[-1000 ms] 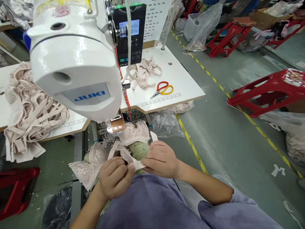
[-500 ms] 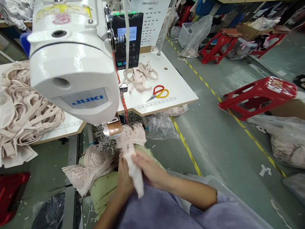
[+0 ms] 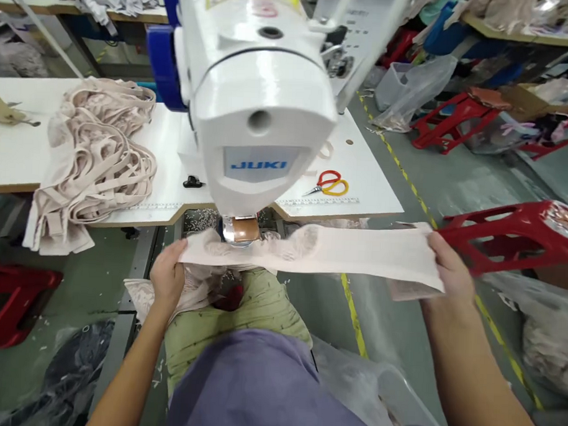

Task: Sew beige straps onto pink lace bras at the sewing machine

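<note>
A pale beige bra (image 3: 357, 250) with lace cups is stretched out sideways in front of the sewing machine head (image 3: 263, 125). My left hand (image 3: 167, 272) is closed on its left end, fingers pinching the edge. Far to the right, my right hand (image 3: 451, 271) grips the end of the wide band, and a folded layer hangs below it. The middle of the bra passes just below and in front of the machine's needle area, whose copper-coloured guard (image 3: 245, 229) shows above it. More lace pieces (image 3: 144, 295) lie by my left forearm, partly hidden.
A heap of beige bra straps and bands (image 3: 109, 151) covers the left of the white table (image 3: 378, 179). Red and yellow scissors (image 3: 332, 183) lie on its right side. A red stool (image 3: 516, 230) stands beyond my right hand. A clear plastic tub (image 3: 399, 391) sits beside my lap.
My hands were close together at my lap on a bunched pale piece. Now they are wide apart with the bra drawn out between them. The view has turned left.
</note>
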`<state>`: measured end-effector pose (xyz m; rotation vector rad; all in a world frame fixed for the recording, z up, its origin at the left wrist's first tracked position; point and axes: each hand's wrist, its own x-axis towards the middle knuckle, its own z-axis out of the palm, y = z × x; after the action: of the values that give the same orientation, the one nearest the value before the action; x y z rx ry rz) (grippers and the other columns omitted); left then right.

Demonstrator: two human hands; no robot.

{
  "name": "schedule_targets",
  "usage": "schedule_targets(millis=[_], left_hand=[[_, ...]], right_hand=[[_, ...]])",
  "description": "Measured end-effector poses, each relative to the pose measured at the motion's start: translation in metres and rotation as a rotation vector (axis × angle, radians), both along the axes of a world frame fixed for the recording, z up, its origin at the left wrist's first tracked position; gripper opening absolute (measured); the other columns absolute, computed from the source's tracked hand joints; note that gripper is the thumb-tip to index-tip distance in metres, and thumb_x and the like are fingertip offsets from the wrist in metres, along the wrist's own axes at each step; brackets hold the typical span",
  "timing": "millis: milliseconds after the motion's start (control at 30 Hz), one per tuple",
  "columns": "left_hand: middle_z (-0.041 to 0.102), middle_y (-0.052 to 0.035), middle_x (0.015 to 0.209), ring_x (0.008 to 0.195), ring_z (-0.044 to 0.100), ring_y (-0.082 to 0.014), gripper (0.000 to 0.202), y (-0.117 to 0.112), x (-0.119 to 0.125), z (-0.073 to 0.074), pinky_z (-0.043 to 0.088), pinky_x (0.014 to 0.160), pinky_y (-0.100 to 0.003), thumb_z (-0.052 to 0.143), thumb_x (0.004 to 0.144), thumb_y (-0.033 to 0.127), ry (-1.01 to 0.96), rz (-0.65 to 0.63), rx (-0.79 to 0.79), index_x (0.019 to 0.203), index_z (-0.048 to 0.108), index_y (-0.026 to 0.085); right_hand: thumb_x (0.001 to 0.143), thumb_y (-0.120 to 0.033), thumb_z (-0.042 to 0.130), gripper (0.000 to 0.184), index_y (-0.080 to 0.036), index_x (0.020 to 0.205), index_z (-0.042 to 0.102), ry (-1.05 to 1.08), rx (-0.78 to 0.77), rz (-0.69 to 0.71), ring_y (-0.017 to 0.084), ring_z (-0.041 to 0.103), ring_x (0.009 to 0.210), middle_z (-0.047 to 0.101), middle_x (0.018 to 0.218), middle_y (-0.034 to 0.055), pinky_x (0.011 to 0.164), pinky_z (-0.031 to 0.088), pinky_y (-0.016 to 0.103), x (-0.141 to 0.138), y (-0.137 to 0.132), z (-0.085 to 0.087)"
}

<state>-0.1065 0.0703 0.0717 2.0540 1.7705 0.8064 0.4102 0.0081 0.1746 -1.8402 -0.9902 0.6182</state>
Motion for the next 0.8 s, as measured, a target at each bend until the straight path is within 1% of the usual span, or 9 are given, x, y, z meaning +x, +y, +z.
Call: schedule_targets(millis=[67,200,267,367,467,567,633,733,800], left_hand=[[0.054,-0.0121,0.143,0.140,0.039,-0.0245,0.053,0.008,0.011,-0.002,0.028,0.117,-0.049,0.029,0.088,0.007,0.010,0.026,0.007,0.134,0.054,0.013],[0.060,-0.0094,0.136,0.128,0.052,-0.0233,0.044,-0.012,0.038,-0.029,0.039,0.110,-0.039,0.049,0.080,0.011,0.075,-0.036,-0.136,0.121,0.063,0.018],[0.061,-0.0118,0.131,0.122,0.055,-0.0246,0.042,-0.033,0.028,-0.041,0.043,0.104,-0.038,0.055,0.079,0.016,0.126,0.051,-0.223,0.120,0.062,0.017],[0.062,-0.0212,0.117,0.116,0.055,-0.0312,0.036,-0.070,-0.022,-0.040,0.044,0.097,-0.044,0.047,0.089,0.029,0.230,0.370,-0.344,0.116,0.059,0.008],[0.065,-0.0202,0.092,0.098,0.060,-0.0330,0.037,-0.095,-0.073,-0.027,0.046,0.082,-0.043,0.042,0.092,0.039,0.299,0.592,-0.486,0.092,0.063,0.008],[0.061,-0.0093,0.070,0.074,0.061,-0.0249,0.033,-0.105,-0.085,-0.013,0.043,0.070,-0.035,0.047,0.090,0.037,0.285,0.590,-0.582,0.068,0.059,0.015],[0.057,-0.0060,0.063,0.066,0.057,-0.0216,0.036,-0.109,-0.066,-0.002,0.039,0.066,-0.032,0.043,0.092,0.033,0.237,0.536,-0.585,0.062,0.055,0.017],[0.054,-0.0043,0.059,0.061,0.052,-0.0191,0.042,-0.121,-0.008,0.024,0.034,0.062,-0.031,0.037,0.094,0.033,0.084,0.367,-0.553,0.057,0.051,0.020],[0.054,-0.0015,0.059,0.060,0.050,-0.0163,0.042,-0.128,0.033,0.044,0.033,0.061,-0.029,0.041,0.093,0.037,-0.070,0.193,-0.548,0.056,0.050,0.020]], right_hand=[[0.081,-0.071,0.046,0.057,-0.018,0.096,0.061,-0.011,-0.139,-0.012,0.023,0.064,0.068,0.068,0.083,0.0134,0.065,0.047,0.039,0.016,0.025,-0.039],[0.067,-0.060,0.065,0.041,-0.020,0.071,0.056,-0.134,-0.313,0.077,0.032,0.063,0.079,0.064,0.072,0.0139,0.076,0.046,0.047,0.003,0.047,-0.113],[0.062,-0.051,0.070,0.038,-0.018,0.074,0.058,-0.188,-0.359,0.150,0.039,0.061,0.094,0.066,0.086,0.0198,0.087,0.044,0.053,-0.018,0.045,-0.140],[0.066,-0.048,0.066,0.043,-0.016,0.094,0.061,-0.193,-0.377,0.309,0.038,0.059,0.108,0.065,0.110,0.0219,0.092,0.045,0.051,-0.056,0.035,-0.164],[0.080,-0.050,0.056,0.045,-0.018,0.111,0.060,-0.172,-0.326,0.546,0.030,0.060,0.108,0.063,0.117,0.0175,0.091,0.049,0.045,-0.108,0.026,-0.163],[0.092,-0.048,0.047,0.038,-0.019,0.113,0.060,-0.119,-0.246,0.890,0.026,0.061,0.107,0.062,0.119,0.0144,0.094,0.049,0.043,-0.174,0.024,-0.143],[0.095,-0.049,0.045,0.039,-0.021,0.119,0.059,-0.091,-0.205,1.090,0.025,0.058,0.115,0.060,0.125,0.0131,0.100,0.046,0.045,-0.218,0.026,-0.125],[0.085,-0.059,0.060,0.067,-0.023,0.139,0.045,-0.129,-0.144,1.306,0.029,0.045,0.132,0.047,0.144,0.0144,0.107,0.040,0.049,-0.263,0.027,-0.102],[0.075,-0.063,0.069,0.071,-0.020,0.128,0.055,-0.169,-0.112,1.472,0.031,0.050,0.122,0.056,0.132,0.0150,0.099,0.043,0.045,-0.272,0.023,-0.088]])
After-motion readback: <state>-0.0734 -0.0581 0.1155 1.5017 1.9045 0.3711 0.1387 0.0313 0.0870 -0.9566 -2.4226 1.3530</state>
